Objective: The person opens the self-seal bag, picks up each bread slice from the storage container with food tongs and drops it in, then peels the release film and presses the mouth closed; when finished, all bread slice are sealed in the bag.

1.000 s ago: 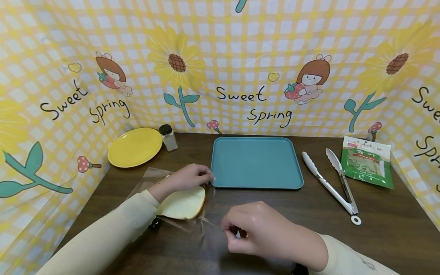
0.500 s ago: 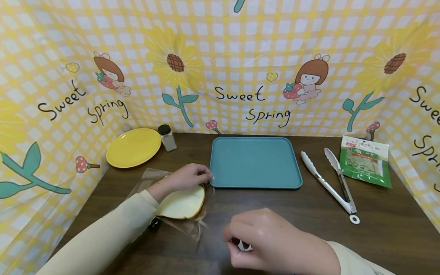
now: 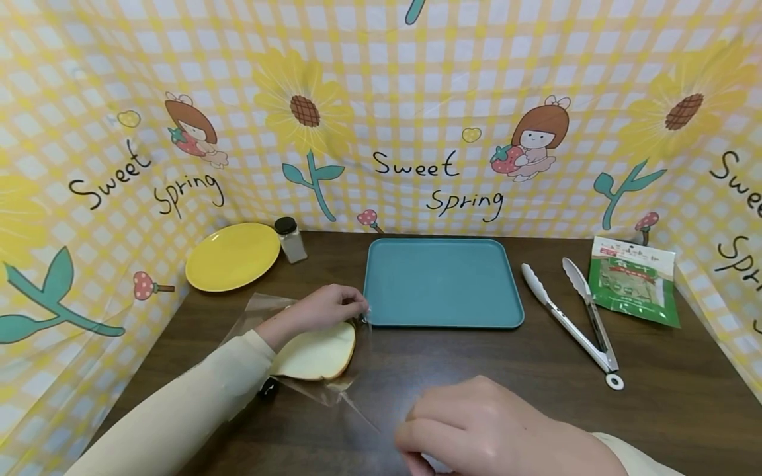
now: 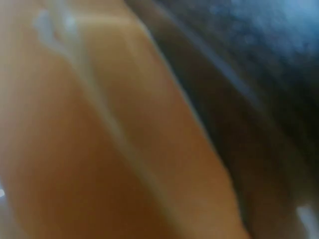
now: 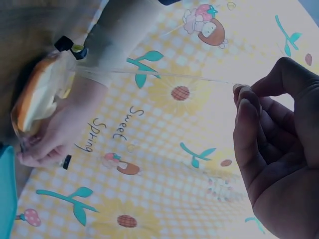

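A slice of bread (image 3: 315,354) with a thin brown crust lies in a clear plastic bag (image 3: 256,309) at the left front of the table. Over its far edge, my left hand (image 3: 324,307) pinches the bag near the blue tray's corner. From the bag's near side a thin strand of clear plastic (image 5: 159,74) stretches taut toward my right hand (image 3: 476,430). Thumb and fingertips of that hand pinch the strand's end in the right wrist view, raised apart from the bag. The left wrist view holds only a blurred tan surface close up.
A blue tray (image 3: 443,284) lies at the back middle. Behind the bag are a yellow plate (image 3: 232,256) and a black-lidded jar (image 3: 292,241). On the right lie spread white-tipped tongs (image 3: 574,324) and a green and white packet (image 3: 634,281). A patterned cloth (image 3: 381,119) surrounds the table.
My right hand has drawn back toward the near right edge, with the plastic strand running out longer from the bag. My left hand and the bread have stayed in place.
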A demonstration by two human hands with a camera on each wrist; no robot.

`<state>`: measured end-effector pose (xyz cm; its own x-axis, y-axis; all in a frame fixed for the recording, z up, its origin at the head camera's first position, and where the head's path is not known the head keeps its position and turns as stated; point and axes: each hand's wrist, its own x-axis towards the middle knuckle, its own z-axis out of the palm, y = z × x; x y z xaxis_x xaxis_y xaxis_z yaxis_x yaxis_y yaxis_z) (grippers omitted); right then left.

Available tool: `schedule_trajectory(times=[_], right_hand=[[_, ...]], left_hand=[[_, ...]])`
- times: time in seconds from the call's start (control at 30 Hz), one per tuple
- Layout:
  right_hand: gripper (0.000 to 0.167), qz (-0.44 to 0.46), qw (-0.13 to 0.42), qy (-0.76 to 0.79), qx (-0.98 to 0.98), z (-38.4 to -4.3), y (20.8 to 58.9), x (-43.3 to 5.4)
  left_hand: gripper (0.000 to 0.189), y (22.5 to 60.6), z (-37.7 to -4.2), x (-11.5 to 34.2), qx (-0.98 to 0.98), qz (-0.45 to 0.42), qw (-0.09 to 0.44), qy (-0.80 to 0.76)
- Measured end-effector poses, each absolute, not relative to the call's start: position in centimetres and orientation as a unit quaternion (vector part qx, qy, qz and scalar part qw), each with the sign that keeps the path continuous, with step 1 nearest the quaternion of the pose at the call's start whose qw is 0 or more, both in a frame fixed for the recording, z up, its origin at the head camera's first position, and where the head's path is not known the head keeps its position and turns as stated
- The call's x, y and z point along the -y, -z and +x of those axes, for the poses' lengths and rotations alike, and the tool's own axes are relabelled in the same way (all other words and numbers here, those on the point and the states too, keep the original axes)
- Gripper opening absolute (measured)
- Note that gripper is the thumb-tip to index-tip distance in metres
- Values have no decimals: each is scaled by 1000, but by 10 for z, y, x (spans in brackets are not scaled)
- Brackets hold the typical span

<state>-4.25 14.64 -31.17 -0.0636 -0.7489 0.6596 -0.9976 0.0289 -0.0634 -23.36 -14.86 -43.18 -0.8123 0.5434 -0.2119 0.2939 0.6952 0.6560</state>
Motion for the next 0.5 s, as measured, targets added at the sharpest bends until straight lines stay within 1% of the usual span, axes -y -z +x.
schedule_trajectory(times=[0.23, 0.3, 0.4, 0.5], right_hand=[[11, 665, 258, -262, 650, -43, 310, -152], [12, 678, 265, -257, 635, -44, 311, -154], [17, 692, 283, -251, 615, -45, 310, -158], [16, 686, 305, -256, 609, -46, 307, -160]], left_hand=[[26, 432, -235, 148, -899, 234, 197, -314], [26, 432, -235, 148, -900, 234, 197, -310], [27, 432, -234, 149, -901, 233, 198, -307], [27, 432, -233, 148, -901, 233, 197, -308]])
